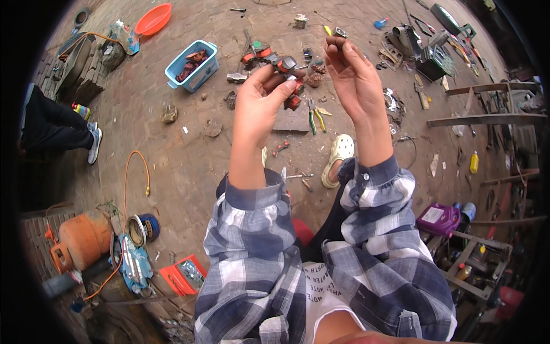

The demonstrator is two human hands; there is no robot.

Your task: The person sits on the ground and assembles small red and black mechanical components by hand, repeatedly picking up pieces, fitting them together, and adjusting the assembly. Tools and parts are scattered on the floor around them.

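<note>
The brick-paved yard floor fills nearly everything, littered with tools and scrap. At eight o'clock an orange gas cylinder lies on its side, an orange hose looping up from it. Toward eleven o'clock a light blue plastic basket holds rusty parts, with an orange basin beyond it at the far edge. A purple jug sits at four o'clock by a metal rack.

Both plaid-sleeved forearms rise from six o'clock toward the centre. The left hand is raised just above centre, fingers curled tightly around a small red and black part that peeks out over its fingertips. The right hand, at one o'clock and close beside it, has thumb and forefinger pinched narrowly together at the top; whatever sits between them is too small to make out.

Below, green-handled pliers lie on the ground, and a pale clog shows just under the right wrist.
</note>
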